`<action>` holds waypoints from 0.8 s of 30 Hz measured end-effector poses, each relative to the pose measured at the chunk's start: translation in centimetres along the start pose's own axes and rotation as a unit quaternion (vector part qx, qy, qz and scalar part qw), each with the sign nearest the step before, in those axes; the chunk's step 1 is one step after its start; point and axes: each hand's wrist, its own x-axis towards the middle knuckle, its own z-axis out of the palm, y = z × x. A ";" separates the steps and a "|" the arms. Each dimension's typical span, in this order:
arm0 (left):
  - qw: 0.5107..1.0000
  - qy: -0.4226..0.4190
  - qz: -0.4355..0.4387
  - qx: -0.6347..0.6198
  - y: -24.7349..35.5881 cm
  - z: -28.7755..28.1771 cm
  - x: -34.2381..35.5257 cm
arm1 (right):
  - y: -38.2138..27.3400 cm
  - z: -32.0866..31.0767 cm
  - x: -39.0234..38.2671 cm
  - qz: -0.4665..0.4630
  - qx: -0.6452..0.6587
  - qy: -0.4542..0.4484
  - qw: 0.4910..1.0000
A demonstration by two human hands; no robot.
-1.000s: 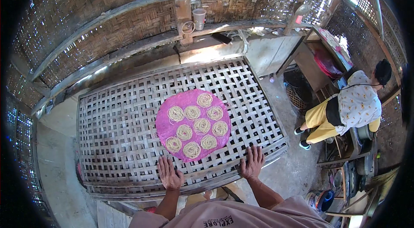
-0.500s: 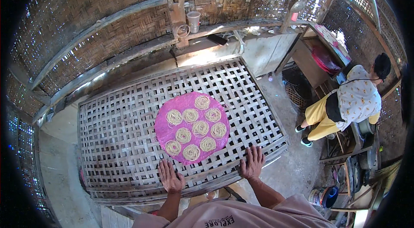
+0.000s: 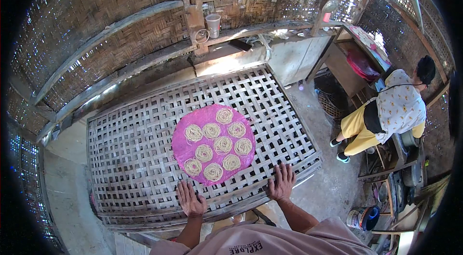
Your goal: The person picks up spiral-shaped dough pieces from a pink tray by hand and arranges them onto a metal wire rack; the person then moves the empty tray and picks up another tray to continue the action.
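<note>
My left hand [image 3: 192,199] lies open on the near edge of a woven bamboo lattice platform [image 3: 130,151], just below a round pink sheet [image 3: 182,149]. My right hand [image 3: 279,185] rests open on the same near edge, right of the sheet, fingers pointing away from me. Several pale, coiled nests of noodle-like strands [image 3: 223,145] sit spread over the sheet. Neither hand holds anything or touches the nests.
Another person [image 3: 395,110] in yellow trousers works at shelves on the right, near a pink-lined cabinet [image 3: 359,67], a basket [image 3: 330,105] and a bucket [image 3: 361,217]. A cup [image 3: 213,26] and a dark flat object [image 3: 240,45] rest on the wall ledge.
The whole view has shifted slightly, with the pink sheet and nests appearing a little lower and further left. My hands stay in place; the other person appears slightly more bent over.
</note>
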 end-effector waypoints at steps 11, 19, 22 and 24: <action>1.000 -0.011 -0.007 0.004 0.7 0.1 0.7 | 0.6 0.4 0.7 0.008 0.006 -0.004 1.000; 1.000 0.008 0.013 0.015 1.2 0.5 1.0 | 1.1 0.0 1.4 0.003 0.017 0.001 1.000; 1.000 0.007 0.015 0.017 1.3 0.9 1.0 | 1.5 -0.1 1.7 0.003 0.012 -0.004 1.000; 1.000 0.007 0.014 0.016 1.6 1.0 1.0 | 1.8 0.0 1.7 0.010 0.018 -0.009 1.000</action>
